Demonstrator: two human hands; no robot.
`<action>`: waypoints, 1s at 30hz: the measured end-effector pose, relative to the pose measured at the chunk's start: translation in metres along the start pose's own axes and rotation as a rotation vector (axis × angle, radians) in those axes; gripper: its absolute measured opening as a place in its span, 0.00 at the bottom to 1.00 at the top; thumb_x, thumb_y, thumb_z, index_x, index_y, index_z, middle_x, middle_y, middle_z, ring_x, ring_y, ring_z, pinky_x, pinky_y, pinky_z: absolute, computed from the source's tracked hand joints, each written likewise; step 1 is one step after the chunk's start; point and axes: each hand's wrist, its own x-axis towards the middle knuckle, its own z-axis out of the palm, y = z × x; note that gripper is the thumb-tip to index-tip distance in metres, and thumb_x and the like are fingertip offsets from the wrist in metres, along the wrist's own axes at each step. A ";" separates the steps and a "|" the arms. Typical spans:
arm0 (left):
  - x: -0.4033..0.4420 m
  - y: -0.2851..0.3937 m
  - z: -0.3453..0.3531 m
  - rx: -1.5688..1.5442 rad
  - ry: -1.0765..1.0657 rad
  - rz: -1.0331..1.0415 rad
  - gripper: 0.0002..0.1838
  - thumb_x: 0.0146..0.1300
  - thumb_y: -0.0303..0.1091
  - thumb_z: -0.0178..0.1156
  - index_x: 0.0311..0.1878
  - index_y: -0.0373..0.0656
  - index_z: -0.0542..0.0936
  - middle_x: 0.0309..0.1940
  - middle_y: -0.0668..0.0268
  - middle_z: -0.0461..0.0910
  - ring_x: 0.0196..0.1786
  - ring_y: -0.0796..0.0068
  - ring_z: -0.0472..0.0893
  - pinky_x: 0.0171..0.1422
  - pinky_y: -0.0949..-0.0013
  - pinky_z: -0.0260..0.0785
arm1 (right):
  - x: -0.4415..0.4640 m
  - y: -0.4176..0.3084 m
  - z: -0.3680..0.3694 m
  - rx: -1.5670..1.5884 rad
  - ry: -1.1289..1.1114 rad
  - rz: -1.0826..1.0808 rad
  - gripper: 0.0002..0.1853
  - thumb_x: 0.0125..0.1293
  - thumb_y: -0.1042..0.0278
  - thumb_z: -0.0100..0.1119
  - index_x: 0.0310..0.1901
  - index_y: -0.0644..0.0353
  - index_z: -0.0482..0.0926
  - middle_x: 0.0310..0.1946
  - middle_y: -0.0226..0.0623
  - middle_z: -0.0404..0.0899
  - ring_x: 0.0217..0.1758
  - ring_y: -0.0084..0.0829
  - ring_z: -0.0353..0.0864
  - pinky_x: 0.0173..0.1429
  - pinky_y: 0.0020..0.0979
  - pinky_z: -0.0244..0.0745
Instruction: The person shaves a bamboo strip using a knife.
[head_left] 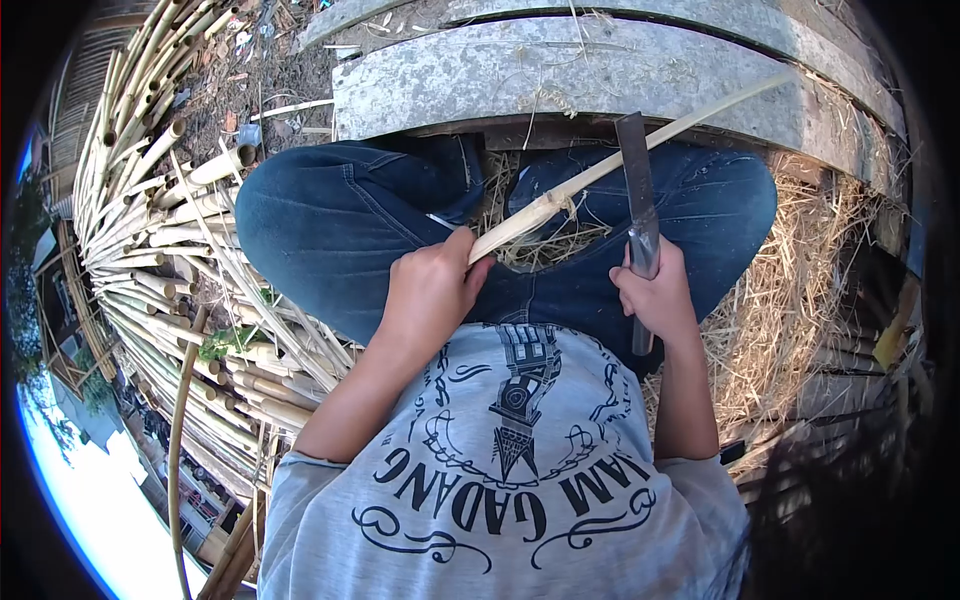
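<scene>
A split bamboo strip (560,195) slants up to the right, with my left hand (435,283) wrapped round its lower end. Its far end lies over the grey wooden plank (450,80). My right hand (655,290) grips the handle of a long flat-bladed knife (637,170). The blade points upward and crosses the strip to the right of its node; whether they touch is hard to tell. Both hands are above my lap, between my bent knees in blue jeans.
Many cut bamboo poles (150,270) are heaped on the left. Shavings and straw (775,300) cover the ground on the right. More planks (700,22) run across the top, beyond the knees.
</scene>
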 end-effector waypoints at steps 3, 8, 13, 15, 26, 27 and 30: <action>0.004 0.005 0.005 0.022 0.024 0.041 0.14 0.55 0.33 0.73 0.35 0.40 0.75 0.21 0.55 0.79 0.25 0.52 0.82 0.28 0.56 0.72 | 0.001 -0.003 0.007 -0.335 0.138 -0.324 0.08 0.56 0.79 0.61 0.38 0.66 0.75 0.23 0.37 0.78 0.28 0.30 0.82 0.36 0.31 0.74; 0.003 0.006 0.007 0.040 0.091 -0.002 0.16 0.56 0.35 0.74 0.36 0.39 0.75 0.20 0.55 0.79 0.24 0.52 0.81 0.28 0.57 0.72 | 0.009 -0.002 0.025 -0.452 0.230 -0.304 0.10 0.55 0.77 0.61 0.39 0.66 0.73 0.28 0.54 0.81 0.37 0.57 0.84 0.40 0.43 0.77; 0.002 -0.001 0.008 0.014 0.096 0.023 0.16 0.56 0.36 0.74 0.36 0.38 0.75 0.19 0.54 0.79 0.24 0.51 0.81 0.27 0.56 0.72 | 0.006 -0.009 0.029 -0.459 0.190 -0.344 0.10 0.54 0.77 0.59 0.39 0.66 0.74 0.28 0.56 0.80 0.39 0.59 0.82 0.41 0.44 0.78; 0.005 0.000 0.007 -0.016 0.085 0.032 0.16 0.56 0.36 0.74 0.36 0.38 0.75 0.19 0.54 0.79 0.24 0.51 0.81 0.27 0.56 0.72 | 0.006 -0.014 0.026 -0.388 0.095 -0.292 0.11 0.53 0.79 0.58 0.40 0.67 0.76 0.27 0.51 0.80 0.33 0.48 0.85 0.40 0.37 0.77; 0.011 0.010 -0.007 -0.181 0.027 -0.049 0.17 0.57 0.33 0.74 0.31 0.38 0.72 0.16 0.54 0.76 0.22 0.49 0.80 0.25 0.58 0.70 | 0.000 -0.021 0.029 -0.181 0.167 -0.297 0.09 0.56 0.79 0.63 0.39 0.66 0.77 0.27 0.30 0.79 0.30 0.17 0.74 0.36 0.26 0.72; 0.011 0.010 -0.005 -0.180 0.026 -0.043 0.17 0.57 0.33 0.74 0.31 0.38 0.72 0.16 0.54 0.76 0.22 0.49 0.80 0.25 0.58 0.70 | -0.002 -0.026 0.027 -0.208 0.166 -0.357 0.09 0.57 0.77 0.64 0.40 0.66 0.77 0.27 0.31 0.80 0.30 0.18 0.76 0.37 0.26 0.73; 0.010 0.011 -0.002 -0.263 0.107 -0.040 0.20 0.55 0.33 0.77 0.29 0.37 0.71 0.16 0.62 0.65 0.19 0.72 0.59 0.23 0.70 0.60 | -0.009 -0.038 0.023 -0.244 0.130 -0.387 0.12 0.59 0.74 0.67 0.43 0.66 0.77 0.29 0.36 0.83 0.31 0.22 0.81 0.37 0.28 0.75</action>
